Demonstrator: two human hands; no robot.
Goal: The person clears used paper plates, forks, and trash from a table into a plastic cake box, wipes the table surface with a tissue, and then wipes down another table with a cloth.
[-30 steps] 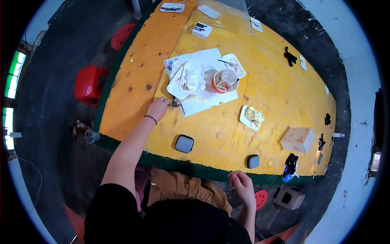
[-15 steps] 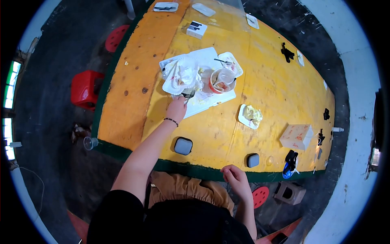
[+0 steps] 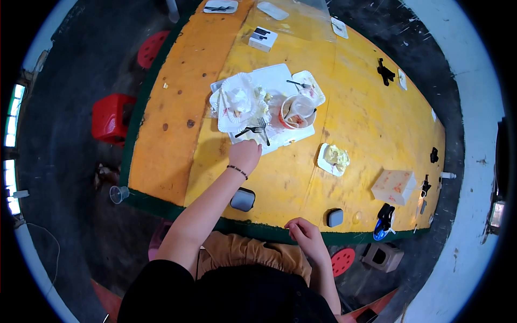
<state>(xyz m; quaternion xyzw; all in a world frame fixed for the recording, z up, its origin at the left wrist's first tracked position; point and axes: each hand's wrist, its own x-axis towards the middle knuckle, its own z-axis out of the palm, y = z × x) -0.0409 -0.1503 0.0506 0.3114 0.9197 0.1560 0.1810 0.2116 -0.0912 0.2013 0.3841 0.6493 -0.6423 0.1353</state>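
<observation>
The person's right hand (image 3: 303, 236) has loosely curled fingers, apparently holding nothing. Left hand (image 3: 245, 154): fingers hidden; cannot tell whether they pinch anything. Two black plastic forks (image 3: 256, 130) lie just beyond them; a sideways brush could scatter these. Farther right, a round orange-and-white tub (image 3: 291, 124) might tip if knocked.
</observation>
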